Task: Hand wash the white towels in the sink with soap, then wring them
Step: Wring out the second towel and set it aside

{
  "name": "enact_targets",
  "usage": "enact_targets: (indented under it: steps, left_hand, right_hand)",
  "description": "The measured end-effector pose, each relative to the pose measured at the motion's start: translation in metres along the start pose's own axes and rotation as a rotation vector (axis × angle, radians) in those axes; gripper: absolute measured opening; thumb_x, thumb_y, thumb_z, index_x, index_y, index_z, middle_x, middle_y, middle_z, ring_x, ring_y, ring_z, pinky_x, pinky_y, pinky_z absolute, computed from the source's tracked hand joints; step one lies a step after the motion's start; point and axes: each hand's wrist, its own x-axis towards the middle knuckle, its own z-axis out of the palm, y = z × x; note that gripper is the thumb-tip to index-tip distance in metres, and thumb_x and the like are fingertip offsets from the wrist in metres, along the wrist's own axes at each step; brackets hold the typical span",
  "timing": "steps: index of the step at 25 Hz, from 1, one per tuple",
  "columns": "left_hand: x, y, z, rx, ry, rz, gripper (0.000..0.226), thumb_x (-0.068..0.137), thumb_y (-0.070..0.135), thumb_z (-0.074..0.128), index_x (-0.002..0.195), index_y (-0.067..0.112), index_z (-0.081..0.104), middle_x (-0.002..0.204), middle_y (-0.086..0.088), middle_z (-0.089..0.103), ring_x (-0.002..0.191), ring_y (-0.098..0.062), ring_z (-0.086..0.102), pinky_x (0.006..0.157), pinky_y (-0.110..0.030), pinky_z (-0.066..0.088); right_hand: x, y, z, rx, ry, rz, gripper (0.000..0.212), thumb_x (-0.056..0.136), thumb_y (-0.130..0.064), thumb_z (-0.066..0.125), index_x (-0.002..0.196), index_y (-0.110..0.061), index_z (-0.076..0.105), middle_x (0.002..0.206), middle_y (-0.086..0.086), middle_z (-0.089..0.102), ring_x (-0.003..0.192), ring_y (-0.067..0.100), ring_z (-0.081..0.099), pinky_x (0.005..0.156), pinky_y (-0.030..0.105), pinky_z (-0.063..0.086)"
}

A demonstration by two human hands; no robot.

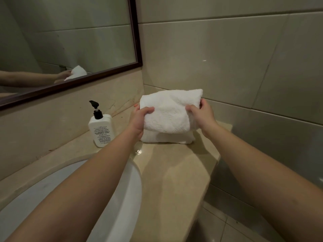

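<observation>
You are reaching both arms toward the far corner of the desk (174,172), where the wall tiles meet, and holding a folded white towel (167,110) between your hands. Your left hand (139,119) is gripping the towel's left edge, its fingers (148,110) curling over the top of the cloth, with the thumb going out of sight behind the fold. Your right hand (202,114) is gripping the right edge, its fingers curling onto the front and the thumb pressing against the side. The towel is sitting lifted at its top, while directly beneath it a second towel (166,137) is lying flat on the desk, just showing below the one you are holding; whether the two are touching cannot be told. Left of the towel, near it but apart, a white soap bottle (101,131) with a black pump is standing upright on the desk. Nearer to you and left of the towel, the white sink (129,189) is curving under your left forearm. Above and left of the towel, the dark-framed mirror (70,41) is reflecting a hand and a bit of white cloth.
</observation>
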Motion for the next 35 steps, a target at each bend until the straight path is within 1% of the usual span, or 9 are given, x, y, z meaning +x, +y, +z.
enact_targets:
  steps: [6, 10, 14, 17, 19, 21, 24, 28, 35]
  left_hand:
    - [0.044, -0.02, -0.025, 0.077, 0.087, -0.171, 0.068, 0.071, 0.03, 0.077, 0.132, 0.008, 0.06, 0.119, -0.014, 0.073, 0.107, -0.033, 0.07, 0.089, -0.043, 0.059]
    - [0.059, -0.037, -0.035, 0.193, 0.09, -0.35, 0.067, 0.078, 0.05, 0.077, 0.132, 0.013, 0.062, 0.114, -0.01, 0.075, 0.103, -0.03, 0.072, 0.09, -0.045, 0.059]
    - [0.056, -0.019, -0.025, 0.144, 0.056, -0.364, 0.023, 0.1, 0.03, 0.058, 0.112, 0.012, 0.063, 0.098, -0.007, 0.073, 0.084, -0.022, 0.069, 0.064, -0.031, 0.056]
    - [0.058, -0.02, -0.027, 0.285, 0.066, -0.437, 0.037, 0.094, 0.028, 0.06, 0.126, 0.009, 0.059, 0.105, -0.01, 0.068, 0.09, -0.027, 0.065, 0.074, -0.033, 0.054]
    - [0.06, -0.025, -0.021, 0.515, 0.131, -0.381, 0.062, 0.088, 0.034, 0.066, 0.14, 0.005, 0.048, 0.118, -0.011, 0.063, 0.103, -0.03, 0.062, 0.086, -0.036, 0.05]
    - [0.055, -0.028, -0.005, 0.925, 0.268, -0.088, 0.078, 0.087, 0.038, 0.07, 0.149, 0.007, 0.034, 0.135, -0.011, 0.052, 0.123, -0.031, 0.052, 0.099, -0.039, 0.045]
    - [0.049, -0.036, 0.008, 1.313, 0.147, 0.474, 0.054, 0.101, 0.038, 0.053, 0.147, 0.013, 0.041, 0.148, -0.008, 0.043, 0.139, -0.028, 0.039, 0.115, -0.041, 0.03]
    - [0.067, -0.059, -0.003, 1.413, -0.231, 0.204, 0.06, 0.109, 0.047, 0.025, 0.162, 0.022, 0.017, 0.171, -0.002, 0.008, 0.158, -0.018, 0.0, 0.127, -0.04, -0.004]
    - [0.078, -0.062, 0.0, 1.533, -0.26, 0.16, 0.063, 0.108, 0.051, 0.016, 0.163, 0.022, 0.003, 0.172, -0.001, 0.001, 0.157, -0.015, -0.003, 0.126, -0.042, -0.008]
  right_hand:
    - [0.047, 0.029, 0.034, -0.173, -0.096, 0.037, 0.041, 0.095, -0.022, 0.063, 0.133, -0.013, 0.054, 0.125, 0.005, 0.062, 0.115, 0.025, 0.059, 0.1, 0.041, 0.048]
    - [0.062, 0.054, 0.043, -0.351, -0.078, 0.067, 0.047, 0.098, -0.031, 0.056, 0.14, -0.012, 0.049, 0.138, 0.012, 0.058, 0.124, 0.032, 0.054, 0.098, 0.036, 0.043]
    - [0.075, 0.043, 0.043, -0.326, 0.03, 0.103, 0.047, 0.097, -0.031, 0.057, 0.138, -0.01, 0.051, 0.136, 0.011, 0.058, 0.121, 0.032, 0.055, 0.086, 0.029, 0.039]
    - [0.062, 0.053, 0.039, -0.486, -0.004, 0.184, 0.052, 0.096, -0.035, 0.059, 0.139, -0.008, 0.048, 0.134, 0.013, 0.059, 0.119, 0.034, 0.057, 0.081, 0.03, 0.038]
    - [0.05, 0.062, 0.04, -0.719, 0.001, 0.167, 0.06, 0.095, -0.039, 0.06, 0.141, -0.007, 0.04, 0.137, 0.016, 0.055, 0.123, 0.037, 0.053, 0.086, 0.036, 0.041]
    - [0.044, 0.059, 0.043, -0.929, 0.089, -0.045, 0.064, 0.094, -0.034, 0.061, 0.146, -0.01, 0.033, 0.144, 0.017, 0.045, 0.132, 0.036, 0.042, 0.101, 0.043, 0.037]
    - [0.047, 0.052, 0.051, -1.02, -0.051, -0.419, 0.059, 0.098, -0.024, 0.05, 0.154, -0.019, 0.031, 0.16, 0.011, 0.029, 0.147, 0.029, 0.024, 0.117, 0.043, 0.019]
    - [0.054, 0.075, 0.054, -1.081, -0.402, -0.211, 0.058, 0.106, -0.044, 0.025, 0.161, -0.025, 0.014, 0.169, 0.001, 0.005, 0.155, 0.019, 0.0, 0.125, 0.039, 0.002]
    - [0.056, 0.079, 0.061, -1.156, -0.362, -0.095, 0.065, 0.104, -0.058, 0.014, 0.161, -0.028, 0.01, 0.169, 0.001, 0.001, 0.155, 0.02, -0.004, 0.124, 0.047, -0.003]
